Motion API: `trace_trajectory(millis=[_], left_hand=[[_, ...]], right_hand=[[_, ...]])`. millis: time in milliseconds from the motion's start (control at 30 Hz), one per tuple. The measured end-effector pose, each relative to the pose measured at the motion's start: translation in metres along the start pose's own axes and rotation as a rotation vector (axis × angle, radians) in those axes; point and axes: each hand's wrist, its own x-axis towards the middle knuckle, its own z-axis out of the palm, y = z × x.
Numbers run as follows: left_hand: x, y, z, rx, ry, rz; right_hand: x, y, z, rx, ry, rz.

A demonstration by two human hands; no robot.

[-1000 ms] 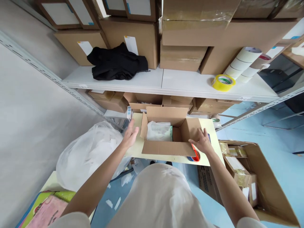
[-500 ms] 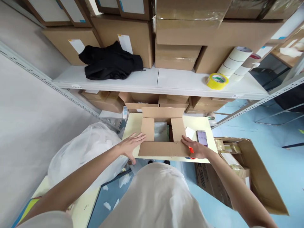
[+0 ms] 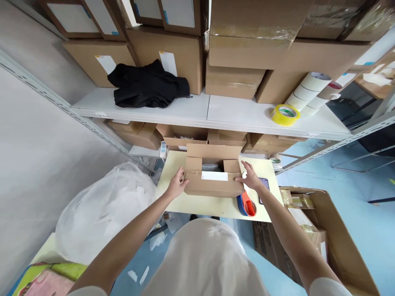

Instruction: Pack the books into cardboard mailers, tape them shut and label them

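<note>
A small cardboard box [image 3: 212,189] sits on the cream table with its far flap raised and its side flaps folded over the opening. Its near side faces me and carries a white label [image 3: 214,176]. Something grey [image 3: 210,167] shows inside, too little of it to name. My left hand [image 3: 177,183] holds the box's left near corner, fingers bent around it. At the right near corner, my right hand [image 3: 250,176] grips with the thumb on the front and the fingers along the side. An orange and blue tape dispenser [image 3: 247,204] lies close to the right hand.
A phone [image 3: 264,184] rests on the table [image 3: 197,206] at the right. Beyond it, a shelf [image 3: 237,112] bears boxes, black clothing [image 3: 151,85] and a yellow tape roll [image 3: 285,114]. A white plastic bag [image 3: 105,213] bulges at left; a large open carton [image 3: 345,238] stands right.
The near flap no longer lies folded out towards me; the labelled face now shows. Both hands have moved from the flaps to the box's near corners. The tape dispenser is now uncovered.
</note>
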Motion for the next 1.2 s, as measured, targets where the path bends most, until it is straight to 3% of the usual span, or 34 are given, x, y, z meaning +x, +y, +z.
trace_trajectory(millis=[133,267,400,500,667,800,1033,1200], left_hand=[[0.008,-0.007,-0.002,-0.034,-0.140,-0.054],[0.006,-0.009,-0.005,-0.079,-0.186,-0.113],[0.004,-0.006,-0.008,-0.106,-0.234,-0.112],[0.007,0.000,-0.012,0.000,-0.216,-0.061],[0.013,0.029,-0.016,0.369,-0.211,0.092],[0.015,0.055,-0.001,0.576,-0.218,0.165],[0.023,0.049,0.027,0.454,0.005,0.019],[0.025,0.049,0.023,0.545,-0.050,0.044]], right_hand=[[0.033,-0.010,-0.008,0.111,-0.083,-0.076],[0.049,-0.016,-0.013,0.294,-0.028,-0.093],[0.035,-0.014,-0.014,0.073,-0.082,-0.230],[0.018,-0.009,-0.011,-0.119,-0.090,-0.278],[0.007,-0.002,-0.002,-0.206,-0.099,-0.221],[0.005,0.000,0.006,-0.186,-0.053,-0.172],[-0.010,-0.001,0.029,0.049,0.100,-0.003],[-0.011,-0.001,0.041,0.194,0.159,0.068]])
